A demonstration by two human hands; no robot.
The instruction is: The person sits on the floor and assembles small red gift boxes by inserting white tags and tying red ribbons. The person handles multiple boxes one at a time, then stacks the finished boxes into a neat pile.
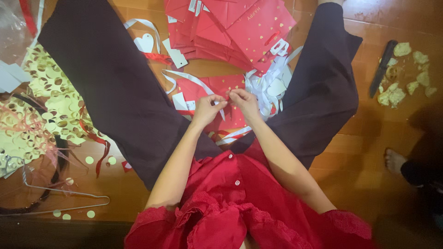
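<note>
Hands meet over red paper bag (217, 87); left hand (207, 108), right hand (244, 101) grip pinched on white ribbon (224, 97).

One cam only, worn on my head, so no 2nd view to share anything w/. It looks nearly straight down over my chest & lap; I'm sitting on the wooden floor (355, 152), legs spread toward the frame top. Close-ish: my forearms run up from the bottom edge, and my left hand (208, 107) & right hand (244, 102) meet just above centre. Wide angle, so the view takes in the floor on both sides, from the wire hanger (69, 196) lower left to the knife (383, 68) upper right.
</note>
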